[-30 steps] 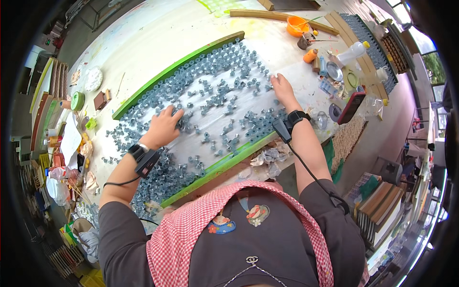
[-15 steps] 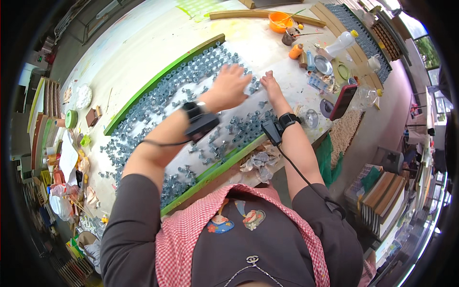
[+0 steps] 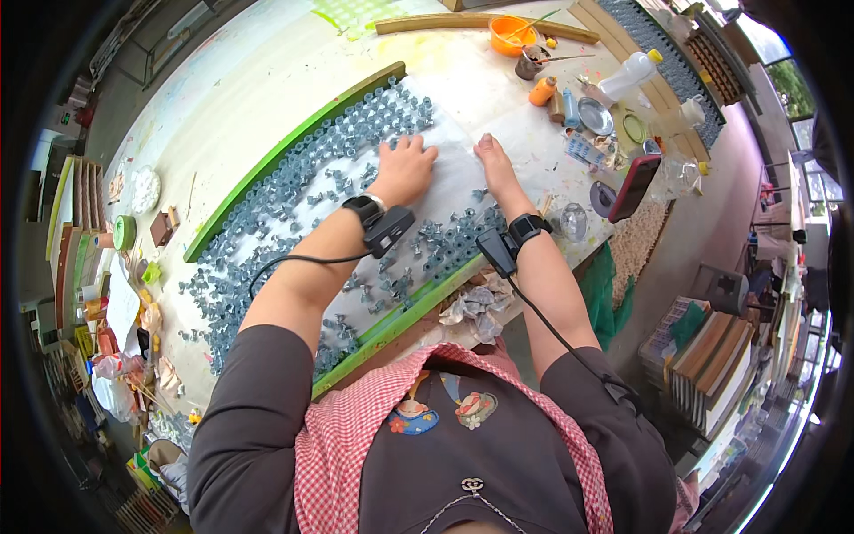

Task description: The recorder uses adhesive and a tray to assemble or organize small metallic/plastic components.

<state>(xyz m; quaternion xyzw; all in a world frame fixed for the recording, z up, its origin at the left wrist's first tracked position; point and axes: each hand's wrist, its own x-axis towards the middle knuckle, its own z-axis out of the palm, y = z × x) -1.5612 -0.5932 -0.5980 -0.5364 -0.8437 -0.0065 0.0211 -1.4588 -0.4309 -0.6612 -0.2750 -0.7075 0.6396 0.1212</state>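
Here, clock hours run from the middle of my view.

Item: blue-grey flanged plugs (image 3: 285, 182), small, numerous; spread from 12 round by 9 to 7 o'clock, densest at 10, with a smaller cluster near my right wrist.

Item: my left grip (image 3: 406, 169), at 12; fingers apart, knuckles up, over the edge of the spread plugs. Underside hidden; contact with a plug I cannot tell.

Item: my right grip (image 3: 495, 165), at 1; set edgewise, fingers near one another. Whether it is parted or closed, I cannot tell.

Item: white sheet (image 3: 458, 142), under the plugs, bare between my two hands.

Item: two green rails; the far rail (image 3: 283, 153) slants along 10, plugs crowding its inner side; the near rail (image 3: 405, 322) runs past 6 to 7.

Item: table (image 3: 222, 98), pale and paint-stained, bearing all the above.

Also on it: orange bowl (image 3: 511, 36) and orange bottle (image 3: 543, 91), towards 1; yellow-capped clear bottle (image 3: 629, 77), between 1 and 2; red smartphone (image 3: 635, 189), propped upright at 2; green tape roll (image 3: 124, 233), at 9.
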